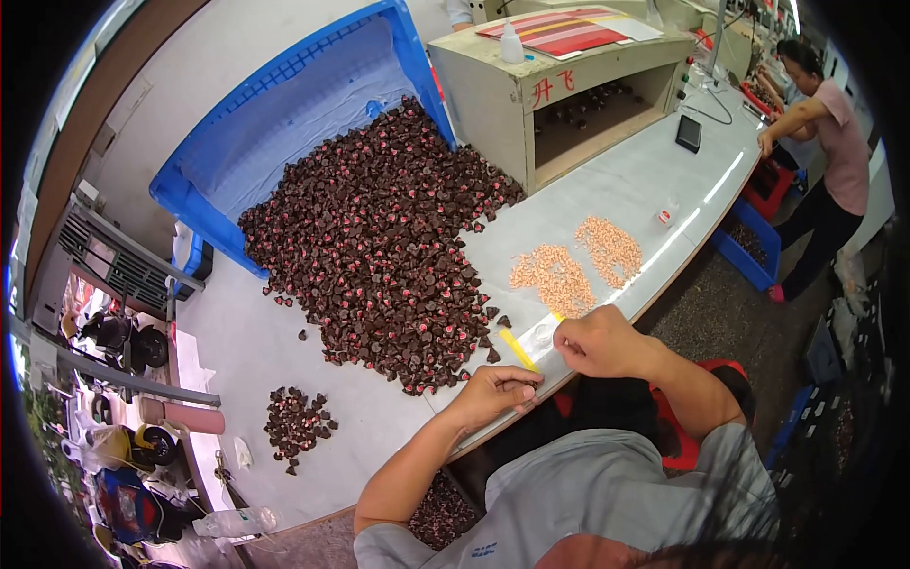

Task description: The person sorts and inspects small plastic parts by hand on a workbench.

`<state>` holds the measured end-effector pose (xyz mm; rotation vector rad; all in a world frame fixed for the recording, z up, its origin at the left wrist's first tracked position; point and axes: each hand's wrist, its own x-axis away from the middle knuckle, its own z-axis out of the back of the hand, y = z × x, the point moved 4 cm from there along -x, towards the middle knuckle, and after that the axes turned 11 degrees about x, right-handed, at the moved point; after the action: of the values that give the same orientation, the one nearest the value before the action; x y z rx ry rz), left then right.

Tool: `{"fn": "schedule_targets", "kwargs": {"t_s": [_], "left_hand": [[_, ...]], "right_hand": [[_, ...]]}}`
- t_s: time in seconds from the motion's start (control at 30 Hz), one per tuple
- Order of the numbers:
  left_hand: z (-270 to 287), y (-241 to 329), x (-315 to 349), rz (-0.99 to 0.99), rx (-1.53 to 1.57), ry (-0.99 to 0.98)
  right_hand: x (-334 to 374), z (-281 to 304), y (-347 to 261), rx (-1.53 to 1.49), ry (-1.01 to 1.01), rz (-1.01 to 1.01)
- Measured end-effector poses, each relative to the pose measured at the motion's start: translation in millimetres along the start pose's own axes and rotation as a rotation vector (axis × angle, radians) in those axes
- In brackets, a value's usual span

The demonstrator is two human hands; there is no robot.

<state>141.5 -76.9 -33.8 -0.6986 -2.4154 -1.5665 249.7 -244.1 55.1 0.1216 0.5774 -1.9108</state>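
Note:
My left hand (500, 394) is at the table's front edge, its thumb and fingers pinched together. A small dark bit shows at its fingertips, too small to name. To the right, my right hand (607, 343) is curled into a fist over the edge; anything inside it is hidden. Between the hands a yellow strip (518, 350) lies on the tabletop beside a small clear round item (542, 335). Just beyond the right hand are two piles of small beige pieces, a nearer pile (553, 275) and a farther pile (609, 250). Left of them spreads a big heap of small dark brown, red-marked pieces (389, 237).
A blue crate (284, 104) lies tipped behind the heap. A beige box-shaped machine (483, 114) stands at the back, a white bottle (512, 44) on top. A smaller dark pile (298, 427) sits left, a black phone-like device (688, 134) right. Another person (839, 142) stands at the far right.

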Motion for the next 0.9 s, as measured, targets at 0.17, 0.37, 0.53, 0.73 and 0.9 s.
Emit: {"fn": "schedule_targets", "kwargs": {"t_s": [0.17,0.37,0.53,0.73,0.9], "left_hand": [[4,-1,0,-0.027,0.147,0.043],[8,1,1,-0.042,0.191,0.047],[9,2,1,-0.037,0.182,0.068],[12,0,1,-0.015,0.232,0.075],[13,-1,-1,-0.033,0.268,0.075]], "right_hand": [[-15,-8,10,0.258,0.004,0.091],[-24,-18,8,0.366,-0.169,0.138],[-27,-19,7,0.406,-0.152,0.139],[-23,-9,-4,0.174,0.067,0.115],[-9,-23,-20,-0.107,0.058,-0.015]]}}
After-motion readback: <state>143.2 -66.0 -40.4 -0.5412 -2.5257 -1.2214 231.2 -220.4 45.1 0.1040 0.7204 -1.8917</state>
